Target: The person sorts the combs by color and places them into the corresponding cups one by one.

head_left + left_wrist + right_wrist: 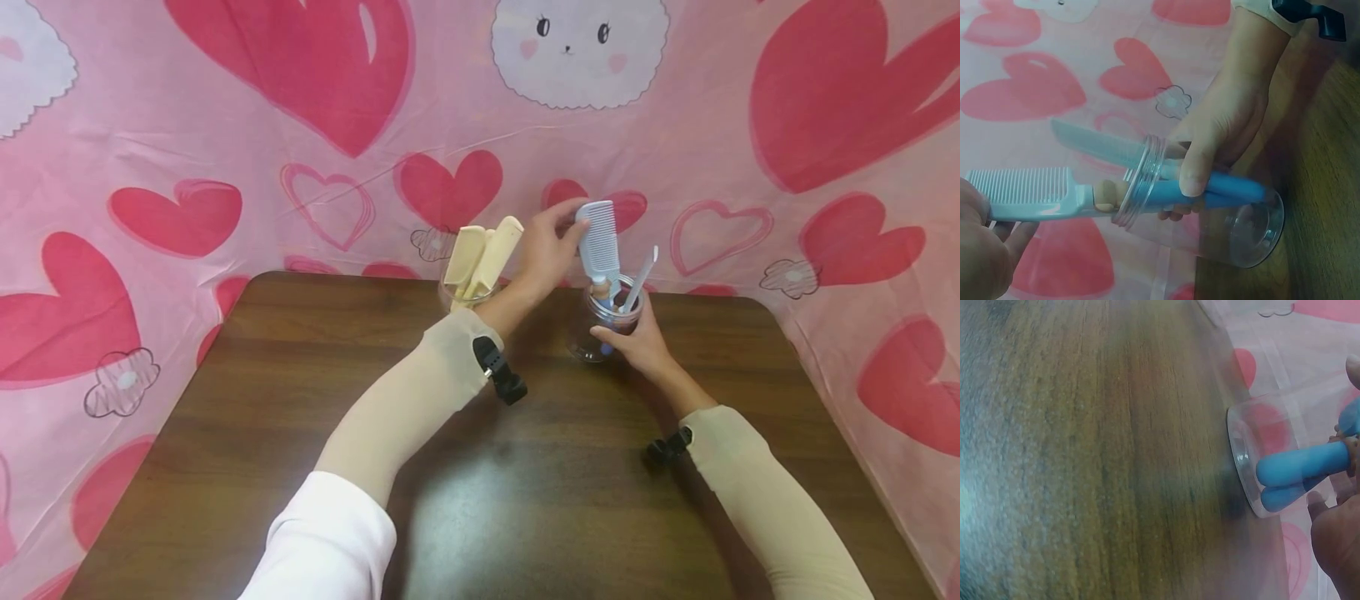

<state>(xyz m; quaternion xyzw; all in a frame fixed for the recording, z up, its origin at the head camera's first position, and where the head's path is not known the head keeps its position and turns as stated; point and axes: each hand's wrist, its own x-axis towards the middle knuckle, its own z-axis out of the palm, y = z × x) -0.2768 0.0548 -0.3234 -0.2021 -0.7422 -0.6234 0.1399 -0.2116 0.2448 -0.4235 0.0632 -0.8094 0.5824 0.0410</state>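
In the head view my left hand [550, 250] pinches a light blue comb [600, 237] by the top end of its toothed head. The comb stands teeth up, its blue handle [1166, 194] down inside a clear jar [1254, 240]. A beige ornament [1109, 195] sits at the comb's neck, by the jar's mouth. My right hand [647, 343] grips the jar around its side, thumb toward me. A second pale blue comb [642, 277] leans to the right in the same jar. Two blue handles [1304, 464] show through the jar wall in the right wrist view.
Left of my left hand, another clear jar [448, 297] holds several cream combs [491, 258] near the back edge of the brown wooden table [300, 358]. A pink heart-patterned cloth [337, 175] hangs behind the table.
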